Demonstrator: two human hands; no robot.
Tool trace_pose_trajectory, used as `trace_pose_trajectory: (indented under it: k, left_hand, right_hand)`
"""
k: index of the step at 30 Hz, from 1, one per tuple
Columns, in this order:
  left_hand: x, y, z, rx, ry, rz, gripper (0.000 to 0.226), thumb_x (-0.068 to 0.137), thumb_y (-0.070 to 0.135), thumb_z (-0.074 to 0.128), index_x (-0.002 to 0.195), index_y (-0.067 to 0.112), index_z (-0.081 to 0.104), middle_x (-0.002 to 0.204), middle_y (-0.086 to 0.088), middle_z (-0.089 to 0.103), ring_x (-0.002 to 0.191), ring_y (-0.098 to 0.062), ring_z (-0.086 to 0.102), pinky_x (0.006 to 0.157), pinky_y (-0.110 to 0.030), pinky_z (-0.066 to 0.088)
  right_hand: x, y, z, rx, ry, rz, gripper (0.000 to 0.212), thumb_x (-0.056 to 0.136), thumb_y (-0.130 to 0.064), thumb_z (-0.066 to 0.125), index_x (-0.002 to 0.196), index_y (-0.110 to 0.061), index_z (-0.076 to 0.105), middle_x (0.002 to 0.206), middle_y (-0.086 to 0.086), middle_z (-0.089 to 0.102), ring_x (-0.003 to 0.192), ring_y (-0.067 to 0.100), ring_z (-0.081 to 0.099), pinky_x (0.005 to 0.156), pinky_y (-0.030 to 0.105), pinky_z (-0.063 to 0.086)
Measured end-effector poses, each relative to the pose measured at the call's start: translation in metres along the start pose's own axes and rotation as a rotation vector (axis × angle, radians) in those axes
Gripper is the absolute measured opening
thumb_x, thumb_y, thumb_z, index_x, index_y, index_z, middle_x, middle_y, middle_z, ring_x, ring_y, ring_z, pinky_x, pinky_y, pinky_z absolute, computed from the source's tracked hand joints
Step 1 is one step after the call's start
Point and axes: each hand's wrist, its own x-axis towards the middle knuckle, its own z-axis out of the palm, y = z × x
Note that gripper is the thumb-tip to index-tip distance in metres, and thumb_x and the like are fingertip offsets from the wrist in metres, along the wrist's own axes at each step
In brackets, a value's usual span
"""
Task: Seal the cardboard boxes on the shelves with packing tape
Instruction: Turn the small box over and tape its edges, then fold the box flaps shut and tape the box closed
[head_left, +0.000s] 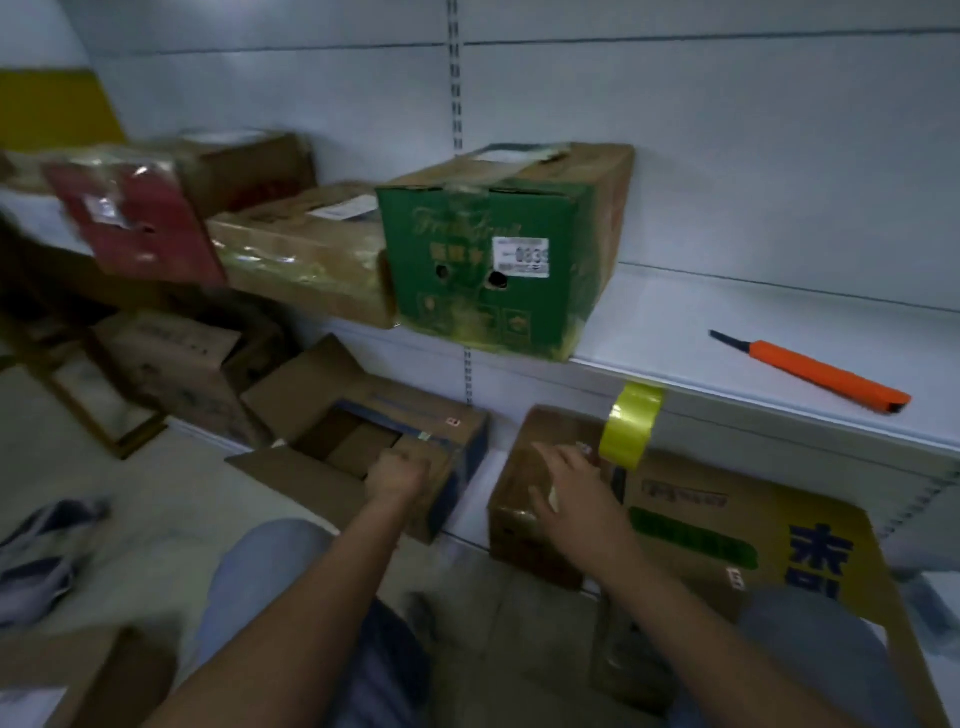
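Observation:
An open cardboard box (332, 415) sits on the bottom shelf with its flaps spread. My left hand (397, 475) grips its near right wall with curled fingers. To the right stands a small brown box (514, 514). My right hand (566, 491) rests on its top with fingers spread. A strip of yellow packing tape (631, 426) hangs from the front edge of the upper shelf (727, 332), down to just beside my right hand's fingertips. An orange utility knife (815, 371) lies on that upper shelf at the right, blade out.
A green box (493, 260), a flat brown box (306, 260) and a red box (135, 228) line the upper shelf. A large printed carton (727, 530) leans at the lower right. More cartons (171, 364) stand at the left, and a shoe (41, 551) lies on the floor.

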Motion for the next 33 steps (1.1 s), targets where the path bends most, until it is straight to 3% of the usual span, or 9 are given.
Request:
trace_pose_trajectory:
  k: [3,6,12,15,20,23,25,28,33]
  left_hand:
    - [0.057,-0.028,-0.042,0.104,0.369,-0.140,0.058,0.094,0.037,0.062,0.138,0.002,0.046,0.142,-0.022,0.046,0.129,-0.036,0.046,0.104,-0.041,0.041]
    - [0.123,-0.078,-0.068,0.163,0.268,-0.229,0.076,0.084,0.038,0.072,0.144,0.001,0.043,0.147,-0.023,0.043,0.135,-0.040,0.043,0.109,-0.048,0.038]
    - [0.154,-0.082,-0.057,-0.153,0.091,-0.355,0.022,0.097,0.024,0.062,0.090,0.004,0.057,0.090,-0.013,0.060,0.070,-0.020,0.055,0.063,-0.028,0.050]
    - [0.169,-0.076,-0.048,-0.107,0.137,-0.308,0.020,0.098,0.019,0.060,0.090,0.000,0.059,0.090,-0.019,0.065,0.053,-0.019,0.057,0.038,-0.022,0.040]
    - [0.150,-0.039,-0.044,-0.086,0.123,-0.154,0.016,0.094,0.000,0.048,0.100,-0.003,0.063,0.095,-0.026,0.069,0.057,-0.024,0.060,0.035,-0.018,0.041]
    - [0.117,-0.029,-0.053,-0.138,0.130,-0.120,0.008,0.094,0.002,0.054,0.093,-0.001,0.062,0.076,-0.019,0.065,0.044,-0.018,0.057,0.039,-0.020,0.045]
    - [0.090,-0.037,-0.061,-0.137,0.123,-0.173,0.009,0.096,0.007,0.059,0.093,-0.001,0.062,0.073,-0.016,0.068,0.040,-0.014,0.060,0.040,-0.019,0.046]
    - [0.058,-0.062,-0.064,-0.144,0.105,-0.259,0.015,0.097,0.014,0.064,0.098,-0.001,0.063,0.070,-0.014,0.070,0.039,-0.011,0.061,0.038,-0.018,0.046]
    - [0.039,-0.067,-0.077,-0.500,-0.101,-0.393,0.020,0.093,0.018,0.067,0.107,0.006,0.060,0.082,-0.012,0.067,0.062,-0.015,0.066,0.062,-0.031,0.062]
  right_hand:
    - [0.012,0.001,0.048,0.058,-0.157,0.048,0.048,0.097,-0.023,0.052,0.144,-0.019,0.042,0.133,0.005,0.048,0.113,0.023,0.054,0.091,0.033,0.045]
    - [0.023,0.006,0.094,0.148,-0.280,0.130,0.050,0.099,-0.025,0.052,0.147,-0.017,0.039,0.143,0.005,0.044,0.122,0.022,0.050,0.095,0.027,0.042]
    - [0.036,0.028,0.163,0.306,-0.418,0.389,0.034,0.100,-0.023,0.053,0.133,-0.017,0.054,0.132,0.002,0.056,0.110,0.012,0.055,0.079,0.014,0.043]
    - [0.046,0.039,0.186,0.458,-0.480,0.611,0.029,0.100,-0.025,0.052,0.128,-0.018,0.056,0.121,0.002,0.062,0.106,0.017,0.061,0.088,0.030,0.052]
    - [0.084,0.021,0.198,1.000,-0.437,1.141,0.041,0.097,-0.047,0.055,0.099,-0.007,0.058,0.113,0.013,0.064,0.103,0.034,0.067,0.098,0.048,0.051]
    - [0.110,0.004,0.200,1.558,-0.445,1.300,0.094,0.082,-0.070,0.057,0.147,-0.007,0.032,0.137,0.024,0.051,0.110,0.042,0.063,0.089,0.051,0.054]
    - [0.123,-0.005,0.202,1.780,-0.357,1.365,0.074,0.087,-0.053,0.066,0.143,-0.014,0.037,0.128,0.024,0.057,0.106,0.038,0.063,0.089,0.050,0.054]
    - [0.132,-0.023,0.208,1.334,-0.468,1.376,0.024,0.097,-0.011,0.059,0.119,-0.004,0.053,0.091,0.015,0.062,0.077,0.029,0.062,0.064,0.039,0.057]
    - [0.137,-0.029,0.203,0.952,-0.338,1.103,0.033,0.090,-0.006,0.063,0.123,-0.006,0.057,0.109,0.011,0.063,0.080,0.026,0.059,0.058,0.031,0.047]
